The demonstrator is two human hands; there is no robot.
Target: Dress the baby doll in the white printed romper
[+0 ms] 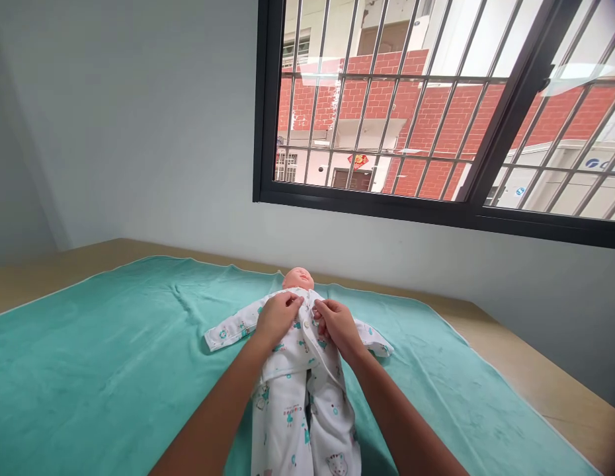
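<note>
A baby doll (pixel 298 278) lies on its back on a teal blanket (pixel 114 357), dressed in a white printed romper (pixel 297 396). Its head points toward the window wall and its legs come toward me. My left hand (pixel 276 316) rests on the doll's chest, fingers curled and pinching the left edge of the romper's front opening. My right hand (pixel 336 325) pinches the right edge of that opening, just beside the left hand. The two hands nearly touch at the upper chest, below the doll's chin. The romper's sleeves spread out flat to each side.
The blanket covers a wooden surface (pixel 526 370) whose bare edge shows at the right and along the back. A grey wall rises behind. A barred, black-framed window (pixel 436 132) looks onto a red brick building.
</note>
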